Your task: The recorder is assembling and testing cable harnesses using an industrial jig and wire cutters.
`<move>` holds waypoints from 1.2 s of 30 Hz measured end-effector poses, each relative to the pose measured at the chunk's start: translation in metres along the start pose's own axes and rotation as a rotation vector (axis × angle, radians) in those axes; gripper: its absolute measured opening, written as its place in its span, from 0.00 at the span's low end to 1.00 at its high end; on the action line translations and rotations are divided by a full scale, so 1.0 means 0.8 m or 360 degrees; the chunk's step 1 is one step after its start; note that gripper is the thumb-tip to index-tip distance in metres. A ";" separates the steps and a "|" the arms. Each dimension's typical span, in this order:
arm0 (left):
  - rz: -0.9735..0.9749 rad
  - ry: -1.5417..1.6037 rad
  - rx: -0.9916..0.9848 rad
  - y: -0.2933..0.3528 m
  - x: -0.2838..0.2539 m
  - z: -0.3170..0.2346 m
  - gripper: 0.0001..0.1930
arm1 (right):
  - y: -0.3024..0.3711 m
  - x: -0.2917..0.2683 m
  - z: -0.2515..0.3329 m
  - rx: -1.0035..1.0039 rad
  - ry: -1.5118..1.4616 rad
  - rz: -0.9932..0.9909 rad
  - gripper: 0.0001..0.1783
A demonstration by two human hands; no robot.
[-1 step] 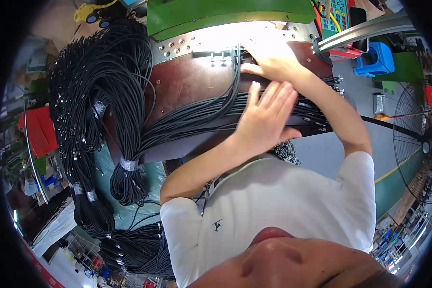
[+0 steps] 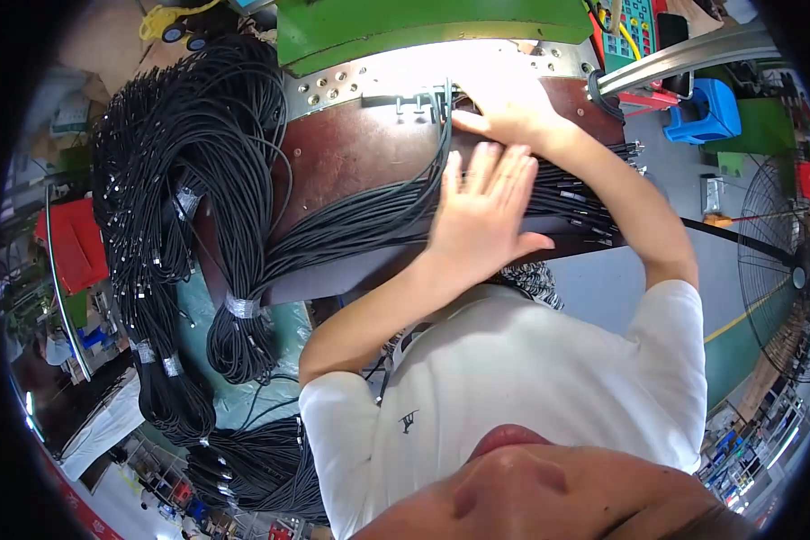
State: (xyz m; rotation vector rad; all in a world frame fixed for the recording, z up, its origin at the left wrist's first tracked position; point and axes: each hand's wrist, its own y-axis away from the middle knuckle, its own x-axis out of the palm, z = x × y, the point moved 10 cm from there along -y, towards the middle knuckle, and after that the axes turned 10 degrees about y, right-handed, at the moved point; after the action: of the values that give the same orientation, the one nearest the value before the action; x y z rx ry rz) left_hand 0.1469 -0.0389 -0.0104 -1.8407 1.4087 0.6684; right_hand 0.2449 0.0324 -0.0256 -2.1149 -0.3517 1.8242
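Observation:
My left hand (image 2: 480, 216) is spread, back up, over the bundle of black cables (image 2: 360, 216) that runs across the brown work table. Its fingers are apart and slightly blurred; whether the palm touches the cables cannot be told. My right hand (image 2: 513, 112) reaches to the brightly lit metal plate (image 2: 333, 87) under the green machine. Its thumb points left, beside a few upright cables (image 2: 445, 135), while glare washes out the fingertips. A small dark fixture with pegs (image 2: 409, 104) sits left of those cables.
Thick bundles of black cables (image 2: 234, 180) hang at the left, bound with silvery wrap (image 2: 242, 308). The green machine body (image 2: 432, 27) borders the far side. To the right are a metal rail (image 2: 684, 65), a blue stool (image 2: 704, 112) and a caged fan (image 2: 787, 270).
My left hand has shifted slightly left and a little farther away over the cables. The right hand stays at the lit plate.

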 end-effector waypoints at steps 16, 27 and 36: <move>-0.0592 0.0391 -0.0670 0.112 -0.169 0.149 0.07 | 0.121 -0.140 -0.107 0.0550 0.0084 -0.0358 0.21; 0.0445 -0.0407 -0.0317 -0.002 -0.054 0.039 0.10 | 0.282 -0.151 -0.006 0.0680 -0.0516 -0.0110 0.13; 0.0936 0.1820 -0.0944 -0.099 0.095 -0.020 0.12 | 0.235 -0.138 -0.025 0.0634 -0.0527 -0.0271 0.15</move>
State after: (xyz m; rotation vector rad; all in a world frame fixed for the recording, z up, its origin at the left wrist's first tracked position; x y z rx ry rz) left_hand 0.2435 -0.0847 -0.0407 -2.4227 2.7957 0.2594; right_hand 0.2436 -0.1843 0.0022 -1.4790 -0.2135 1.9493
